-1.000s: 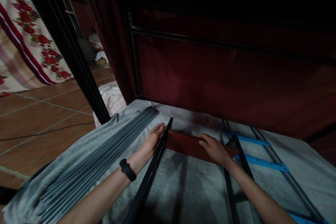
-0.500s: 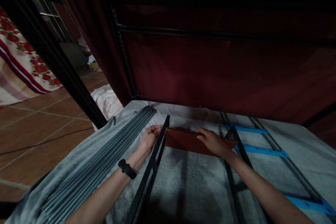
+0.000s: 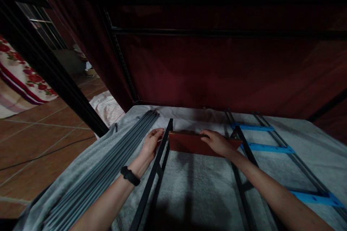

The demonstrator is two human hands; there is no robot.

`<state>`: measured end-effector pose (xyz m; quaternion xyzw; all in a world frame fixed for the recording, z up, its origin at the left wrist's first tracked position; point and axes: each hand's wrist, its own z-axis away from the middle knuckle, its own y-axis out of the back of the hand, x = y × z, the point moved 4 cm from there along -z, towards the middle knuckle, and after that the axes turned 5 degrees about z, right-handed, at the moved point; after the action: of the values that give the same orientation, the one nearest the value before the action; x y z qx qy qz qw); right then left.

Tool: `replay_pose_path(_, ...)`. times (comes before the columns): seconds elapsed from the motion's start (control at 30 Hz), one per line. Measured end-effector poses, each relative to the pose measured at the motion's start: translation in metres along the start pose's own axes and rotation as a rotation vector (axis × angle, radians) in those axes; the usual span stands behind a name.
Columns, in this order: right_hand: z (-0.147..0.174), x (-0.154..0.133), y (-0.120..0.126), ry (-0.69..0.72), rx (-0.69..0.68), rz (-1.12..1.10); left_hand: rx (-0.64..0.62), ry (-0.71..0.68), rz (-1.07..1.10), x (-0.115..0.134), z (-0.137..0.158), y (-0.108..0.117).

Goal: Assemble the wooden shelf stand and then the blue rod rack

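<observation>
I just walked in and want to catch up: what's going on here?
A person's right hand holds the top edge of a reddish-brown board, which stands on edge between two dark metal frames. The left hand is at the outer side of the left frame's far end, fingers pinched; whether they hold something small is unclear. Grey rods lie to the left on a grey blanket, and blue crosspieces show to the right.
</observation>
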<state>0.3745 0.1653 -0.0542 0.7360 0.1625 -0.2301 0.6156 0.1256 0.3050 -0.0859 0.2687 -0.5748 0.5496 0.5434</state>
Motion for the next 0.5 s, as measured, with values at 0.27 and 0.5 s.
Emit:
replay_pose_path(0.27,0.0010,-0.0012,0.0009,-0.009,-0.003,-0.001,-0.043,-0.051,-0.021,0.0018,-0.0006,-0.0025)
replay_pose_path(0.5,0.0000,0.0016,-0.0013,-0.008,0.007,0.001,0.018,-0.007,-0.074,0.0011,-0.0042,-0.0010)
